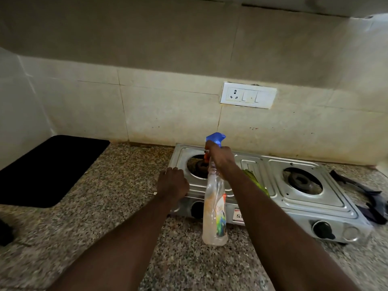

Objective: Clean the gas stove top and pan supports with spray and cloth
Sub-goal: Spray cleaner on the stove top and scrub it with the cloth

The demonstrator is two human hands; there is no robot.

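A steel two-burner gas stove [298, 198] sits on the granite counter with both burners bare. My right hand [220, 157] grips the neck of a clear spray bottle [215, 211] with a blue trigger head, held above the left burner [198, 165], nozzle toward the wall. My left hand [172, 183] rests with curled fingers on the stove's front left corner. A green cloth [257, 182] lies on the middle of the stove, partly hidden by my right forearm. Dark pan supports [365, 198] lie on the counter to the right of the stove.
A black mat [48, 169] lies at the back left of the speckled counter [117, 185]. The tiled wall carries a white socket plate [247, 95] above the stove. Two black knobs [322, 229] face me on the stove's front.
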